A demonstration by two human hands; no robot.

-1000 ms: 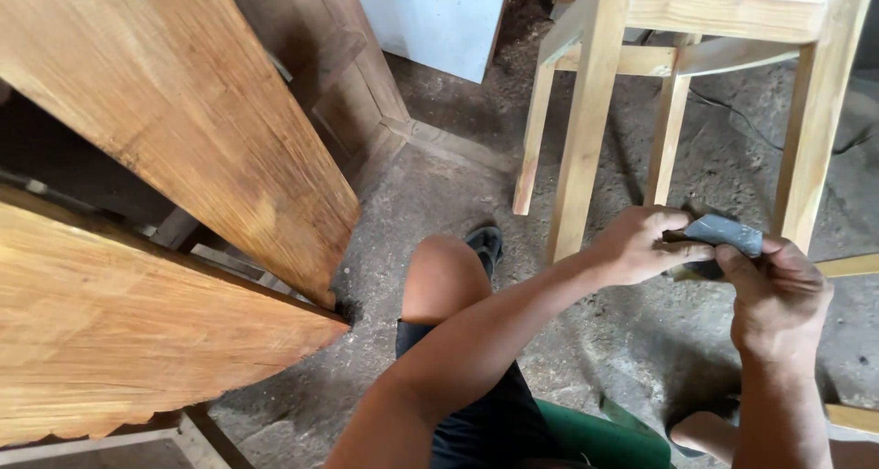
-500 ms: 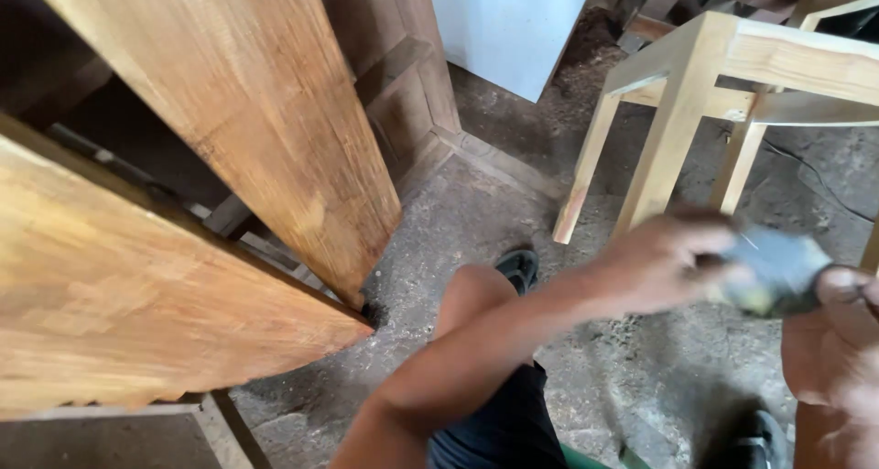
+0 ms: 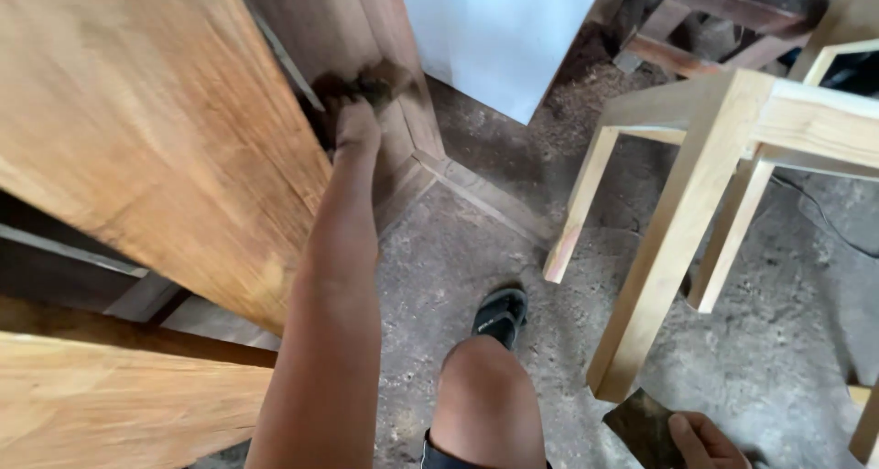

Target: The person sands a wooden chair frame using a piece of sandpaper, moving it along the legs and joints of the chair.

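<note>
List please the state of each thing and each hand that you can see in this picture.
left hand: stretched far out to the edge of the big wooden panel, blurred
right hand: low, holding a dark sheet
big wooden panel: upright, leaning
pale wooden frame: standing on its legs
sandal: on the foot, flat on the floor

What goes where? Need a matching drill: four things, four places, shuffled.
Things:
1. left hand
2. right hand
3. pale frame
4. sandal

Places:
A. bottom right, gripping a dark sheet
B. on the floor, ahead of the knee
C. up at the edge of the big plank
D. standing on the right

Pairs: 1-C, 2-A, 3-D, 4-B
</note>
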